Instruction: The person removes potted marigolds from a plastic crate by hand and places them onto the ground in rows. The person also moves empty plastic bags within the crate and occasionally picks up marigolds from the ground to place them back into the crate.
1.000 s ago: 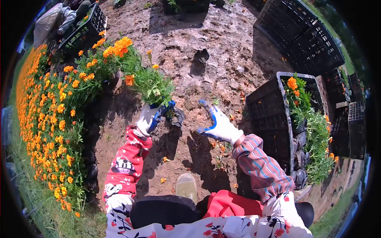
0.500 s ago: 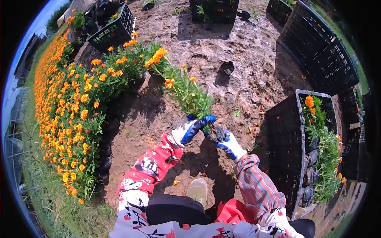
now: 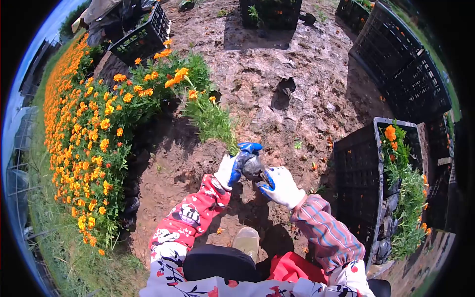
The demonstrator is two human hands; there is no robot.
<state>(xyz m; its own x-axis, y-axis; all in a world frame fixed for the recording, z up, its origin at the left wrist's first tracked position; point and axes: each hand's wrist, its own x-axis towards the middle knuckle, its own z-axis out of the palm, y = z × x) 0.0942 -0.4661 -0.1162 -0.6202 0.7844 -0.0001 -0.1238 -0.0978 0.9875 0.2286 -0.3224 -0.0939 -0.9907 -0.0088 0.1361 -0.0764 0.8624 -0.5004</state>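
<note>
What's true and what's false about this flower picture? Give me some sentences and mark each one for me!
1. The left hand is holding a plant with orange flowers. True.
2. The flowers in the long row are purple. False: they are orange and yellow.
3. The right sleeve has stripes. True.
4. The big crate on the right is empty. False: leafy plants are packed inside it.
5. The right hand has no glove on. False: it wears a white and blue one.
</note>
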